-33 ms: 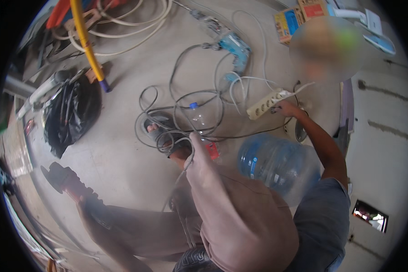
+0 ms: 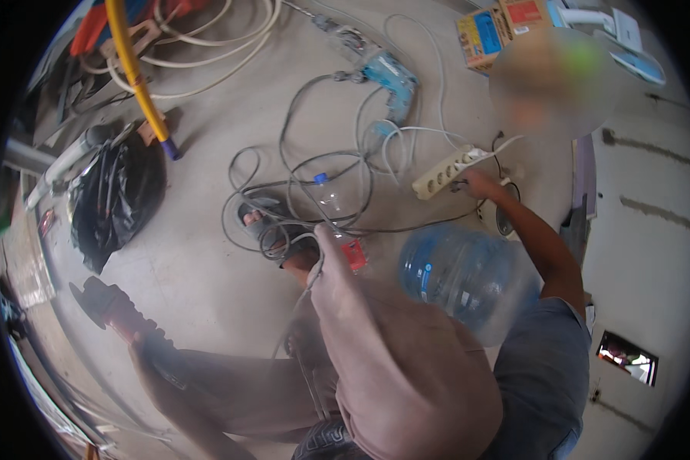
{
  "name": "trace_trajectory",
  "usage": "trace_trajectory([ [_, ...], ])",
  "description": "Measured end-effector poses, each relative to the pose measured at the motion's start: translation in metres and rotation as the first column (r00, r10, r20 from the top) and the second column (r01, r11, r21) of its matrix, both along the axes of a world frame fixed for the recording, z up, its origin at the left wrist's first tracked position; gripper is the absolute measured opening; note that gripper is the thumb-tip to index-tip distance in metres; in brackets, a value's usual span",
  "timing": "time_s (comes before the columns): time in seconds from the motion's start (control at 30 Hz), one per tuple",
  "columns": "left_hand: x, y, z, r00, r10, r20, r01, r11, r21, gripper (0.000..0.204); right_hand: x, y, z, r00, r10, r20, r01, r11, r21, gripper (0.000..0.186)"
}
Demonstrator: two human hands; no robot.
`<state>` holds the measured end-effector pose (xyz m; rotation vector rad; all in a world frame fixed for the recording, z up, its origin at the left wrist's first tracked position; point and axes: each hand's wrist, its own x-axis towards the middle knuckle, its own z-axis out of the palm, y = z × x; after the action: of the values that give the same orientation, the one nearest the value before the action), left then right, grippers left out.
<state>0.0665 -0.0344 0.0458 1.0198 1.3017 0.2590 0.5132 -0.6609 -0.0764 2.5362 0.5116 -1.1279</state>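
My right hand [image 2: 478,185] is closed at the near side of a cream power strip [image 2: 429,185]. A small dark plug [image 2: 458,185] shows at its fingertips, partly hidden by them. A white plug [image 2: 468,159] sits at the strip's right end, with a white cord leading away. A grey cable [image 2: 406,228] runs along the floor towards this hand and lies in loops around my sandalled foot [image 2: 272,230]. It also leads to a blue power drill [image 2: 391,80] lying farther off. My left hand does not show.
Close to my right arm lies a large clear blue water jug [image 2: 460,272]. A small plastic bottle [image 2: 330,201] is beside my foot. On the left are a black plastic bag [image 2: 119,195] and a yellow pole [image 2: 142,92]. Cardboard boxes [image 2: 483,38] stand far right, near a blurred patch.
The view has shifted a little, so most things sit slightly farther left. My right hand stays at the power strip, still holding the dark plug.
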Motion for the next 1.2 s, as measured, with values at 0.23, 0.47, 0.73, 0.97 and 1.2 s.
trace_trajectory([
  [0.23,0.001,0.030,-0.033,0.997,-0.071,-0.038,0.070,0.997,-0.028,0.059,-0.046,0.025,-0.023,0.962,0.166,0.216,-0.210,0.957,0.201,0.016],
  [0.47,0.009,0.029,-0.034,0.994,-0.091,-0.055,0.084,0.990,-0.115,0.059,-0.050,0.030,-0.043,0.913,0.333,0.234,-0.383,0.899,0.213,0.007],
  [0.73,-0.010,0.031,-0.039,0.998,0.046,0.044,-0.043,0.996,-0.073,0.056,-0.052,0.048,-0.037,0.891,0.389,0.235,-0.419,0.903,0.095,0.011],
  [0.97,-0.029,0.024,-0.034,0.976,0.213,0.049,-0.211,0.977,-0.040,0.055,-0.052,0.040,-0.036,0.922,0.288,0.257,-0.346,0.913,0.217,0.009],
  [1.2,-0.052,0.038,-0.033,0.986,0.144,0.082,-0.140,0.988,-0.058,0.056,-0.041,0.004,-0.033,0.983,-0.141,0.114,0.089,0.924,0.371,0.020],
])
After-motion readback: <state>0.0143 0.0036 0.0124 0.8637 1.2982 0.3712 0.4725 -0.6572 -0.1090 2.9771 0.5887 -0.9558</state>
